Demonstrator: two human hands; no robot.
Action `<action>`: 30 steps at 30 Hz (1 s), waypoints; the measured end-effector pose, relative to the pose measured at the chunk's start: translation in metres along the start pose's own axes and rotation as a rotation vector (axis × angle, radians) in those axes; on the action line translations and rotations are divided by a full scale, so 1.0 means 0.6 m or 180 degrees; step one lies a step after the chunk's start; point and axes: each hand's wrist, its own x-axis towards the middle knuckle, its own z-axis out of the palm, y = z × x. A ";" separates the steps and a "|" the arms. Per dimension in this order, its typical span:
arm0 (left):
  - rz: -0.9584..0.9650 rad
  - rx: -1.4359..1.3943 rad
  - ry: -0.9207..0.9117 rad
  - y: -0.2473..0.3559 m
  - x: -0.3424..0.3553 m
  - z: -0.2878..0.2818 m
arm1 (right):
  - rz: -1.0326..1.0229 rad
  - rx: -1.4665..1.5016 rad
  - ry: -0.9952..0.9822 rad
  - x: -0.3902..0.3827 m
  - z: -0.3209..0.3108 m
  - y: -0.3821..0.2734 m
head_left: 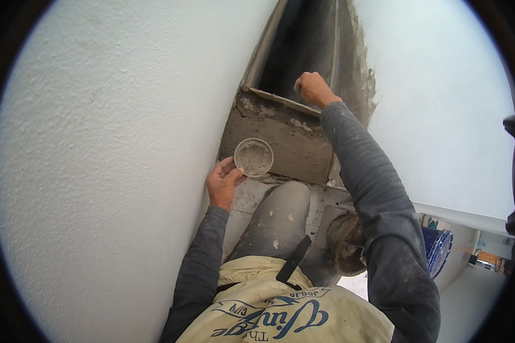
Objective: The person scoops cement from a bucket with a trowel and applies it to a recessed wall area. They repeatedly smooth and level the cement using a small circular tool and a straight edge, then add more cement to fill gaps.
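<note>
My left hand (222, 182) grips a small round cup (272, 160) by its near left rim, fingers beneath and thumb at the edge. Grey, crumbly cement (253, 158) fills much of it. Farther off and to the right, my right hand (316, 88) hovers over the ledge (289, 104) of a dark opening (297, 48). Its fingers are curled closed, and whatever they hold is hidden. Below that ledge, the low wall face (277, 143) is coated in rough grey-brown mortar, with the cup in front of its lower left.
White walls flank me closely, the textured left one (109, 160) and the smooth right one (440, 97). Beside my knee (283, 220) stands a mortar-caked bucket (344, 243), partly behind my right arm. A blue bucket (439, 251) is farther right. Tiled floor (237, 220) shows below.
</note>
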 end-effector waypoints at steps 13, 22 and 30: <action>0.0055 -0.0055 0.0058 -0.002 0.002 0.000 | -0.0050 0.0377 -0.0321 -0.026 0.011 -0.026; 0.0069 -0.0031 0.0078 0.002 -0.001 0.003 | 0.0222 -0.0273 -0.0714 -0.068 0.002 0.068; 0.0013 0.0100 -0.0014 0.001 0.000 0.001 | 0.0458 -0.0512 -0.0506 -0.086 0.021 0.119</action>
